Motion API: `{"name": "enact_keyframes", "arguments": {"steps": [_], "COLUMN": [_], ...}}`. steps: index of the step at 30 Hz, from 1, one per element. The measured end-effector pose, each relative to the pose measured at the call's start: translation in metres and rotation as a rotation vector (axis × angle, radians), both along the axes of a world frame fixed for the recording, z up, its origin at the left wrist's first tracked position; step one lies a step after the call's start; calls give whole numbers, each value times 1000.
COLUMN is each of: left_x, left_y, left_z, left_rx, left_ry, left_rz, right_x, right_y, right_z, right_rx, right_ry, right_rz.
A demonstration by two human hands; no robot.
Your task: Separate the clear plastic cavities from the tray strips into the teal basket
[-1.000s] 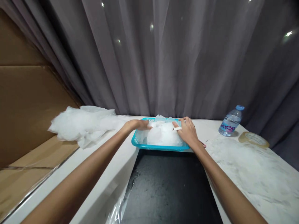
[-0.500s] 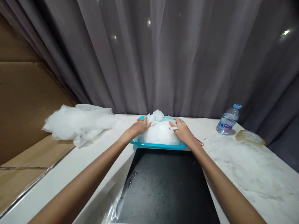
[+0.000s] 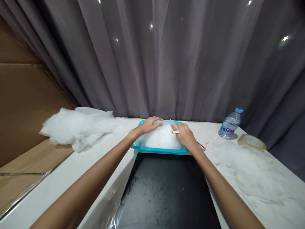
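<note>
A turquoise tray [image 3: 159,150] stands at the table's far edge, heaped with white fluffy, sheet-like material [image 3: 163,138]. My left hand [image 3: 150,125] lies over the heap's left side, its fingers stretched out flat on top. On the right side, my right hand [image 3: 184,134] rests against the heap with its fingers bent. A short white stick [image 3: 175,132] with a dark tip juts leftward from between those fingers; the rest of it is hidden by the hand. Behind my right wrist, part of a thin red item [image 3: 202,146] shows, its kind unclear.
More white fluffy material [image 3: 78,127] is piled at the left beside cardboard [image 3: 26,105]. A water bottle [image 3: 230,124] and a tape roll [image 3: 252,142] stand at the right, near loose white fluff [image 3: 252,171]. A black panel [image 3: 166,190] lies in front; grey curtains [image 3: 178,63] hang behind.
My left hand has moved rightward from the tray's left rim onto the heap. The white material's raised peak at the back has been pressed lower. My right hand stays nearly in place.
</note>
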State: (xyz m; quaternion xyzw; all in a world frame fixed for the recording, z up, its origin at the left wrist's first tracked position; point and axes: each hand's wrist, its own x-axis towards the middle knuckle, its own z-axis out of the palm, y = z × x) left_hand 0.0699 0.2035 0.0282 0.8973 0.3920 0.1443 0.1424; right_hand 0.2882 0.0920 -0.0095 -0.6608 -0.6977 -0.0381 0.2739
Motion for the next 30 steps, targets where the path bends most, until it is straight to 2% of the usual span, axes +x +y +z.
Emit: {"name": "enact_keyframes", "arguments": {"steps": [4, 7, 12, 16, 19, 23, 26, 30], "left_x": [-12, -15, -11, -23, -38, -43, -32, -18], "left_y": [-9, -14, -27, -47, -63, -76, -74, -59], "left_z": [-5, -7, 3, 12, 4, -19, -30, -33], "left_rx": [-53, -55, 49, 118, 102, 94, 102, 131], "left_ry": [0, 8, -20, -61, -52, -43, -37, -55], "left_rz": [-81, -77, -3, 131, 198, 177, 114, 106], "right_x": [-2, -1, 0, 1, 1, 4, 8, 16], "right_y": [0, 1, 1, 2, 4, 8, 11, 12], "right_z": [2, -1, -4, -4, -5, -7, -5, -1], "right_rx": [3, -12, -13, 15, 28, 68, 138, 270], "right_ry": [-42, -66, -55, -25, -15, -5, 10, 45], "right_rz": [3, -40, -44, -23, -32, -65, -84, -139]}}
